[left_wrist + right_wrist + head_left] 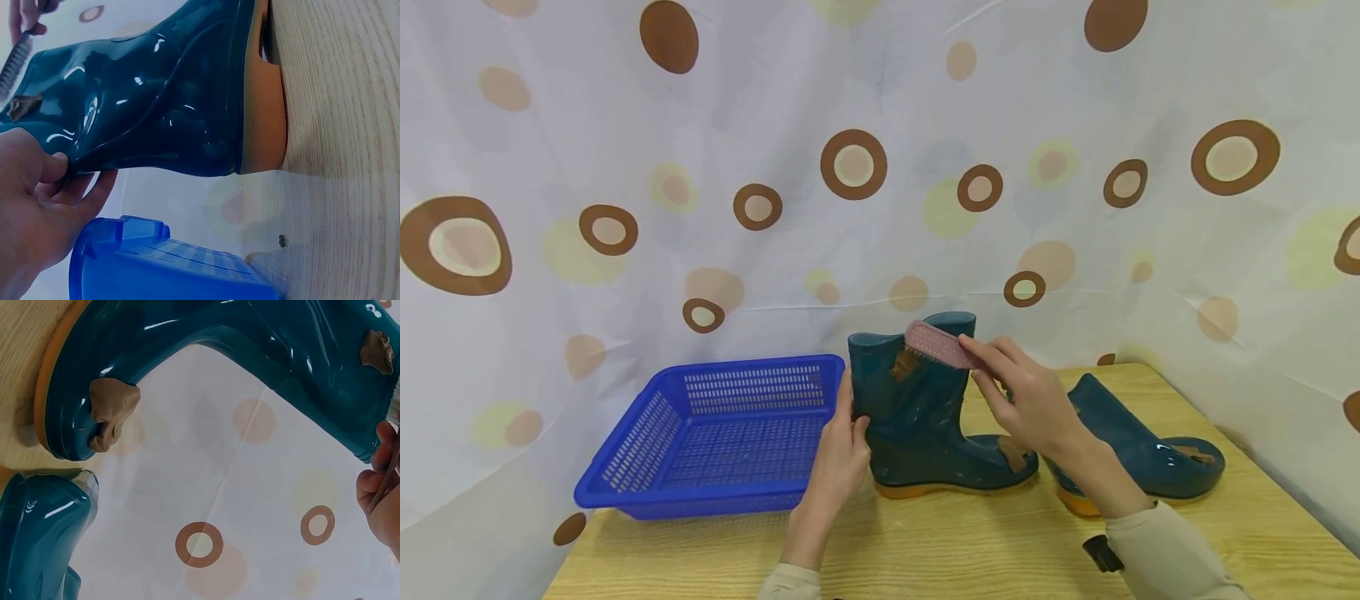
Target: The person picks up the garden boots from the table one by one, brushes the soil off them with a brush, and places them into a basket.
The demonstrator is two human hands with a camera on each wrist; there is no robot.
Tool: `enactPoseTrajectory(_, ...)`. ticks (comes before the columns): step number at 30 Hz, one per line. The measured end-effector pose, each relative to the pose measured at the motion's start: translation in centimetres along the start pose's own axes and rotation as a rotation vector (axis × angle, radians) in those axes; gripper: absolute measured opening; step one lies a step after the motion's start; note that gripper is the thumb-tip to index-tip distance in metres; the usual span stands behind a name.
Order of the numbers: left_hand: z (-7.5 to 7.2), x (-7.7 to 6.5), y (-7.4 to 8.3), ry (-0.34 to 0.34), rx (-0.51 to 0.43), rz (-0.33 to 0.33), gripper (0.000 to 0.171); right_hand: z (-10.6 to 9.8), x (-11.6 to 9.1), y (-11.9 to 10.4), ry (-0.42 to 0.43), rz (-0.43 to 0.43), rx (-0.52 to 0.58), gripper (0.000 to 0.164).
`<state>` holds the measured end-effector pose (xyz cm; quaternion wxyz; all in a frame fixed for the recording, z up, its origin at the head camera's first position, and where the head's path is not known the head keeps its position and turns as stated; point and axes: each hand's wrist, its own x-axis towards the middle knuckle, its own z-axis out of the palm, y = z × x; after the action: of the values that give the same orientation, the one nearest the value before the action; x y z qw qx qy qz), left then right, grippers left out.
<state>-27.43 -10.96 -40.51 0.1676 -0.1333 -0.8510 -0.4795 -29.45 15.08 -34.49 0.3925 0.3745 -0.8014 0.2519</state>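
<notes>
Boot: stood upright on the table (925, 554), dark teal with an orange sole, its toe towards the other boot (1138, 450); this was the boot (917, 425) being handled.
Shaft patch: a brown patch (903, 364) clung high on the boot's shaft.
Toe patch: a second brown patch (1015, 452) sat on top of the boot's toe.
Left hand: the left hand (838, 454) gripped the back edge of the boot's shaft, thumb on the near side, fingers curled round behind.
Right hand: the right hand (1033, 400), above the boot's toe, pinched the brush between closed thumb and fingers.
Brush: the pink brush (936, 343) was at the upper shaft of the boot, bristles just beside the patch there; whether they touched it could not be told.
Other boot: just beyond the boot's toe, partly hidden by the right arm, with brown on its toe too.
Basket: the blue basket (700, 502) was on the boot's heel side.
Backdrop: a spotted sheet (880, 250) hung behind the boot.
</notes>
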Motion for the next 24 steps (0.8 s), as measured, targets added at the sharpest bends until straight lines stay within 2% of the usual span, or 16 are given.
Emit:
enactPoseTrajectory(9,0.0,0.0,-0.1,-0.013,-0.004,0.012,0.075,0.1,-0.4,-0.1,-0.050,0.042,0.018,0.049)
enactPoseTrajectory(16,0.1,0.0,-0.1,0.000,0.008,0.025,0.074,0.2,-0.7,-0.3,-0.092,-0.003,0.060,0.049)
enactPoseTrajectory(24,0.1,0.0,0.0,0.008,0.020,0.029,0.073,0.0,-1.2,-0.2,-0.117,-0.003,0.086,0.049)
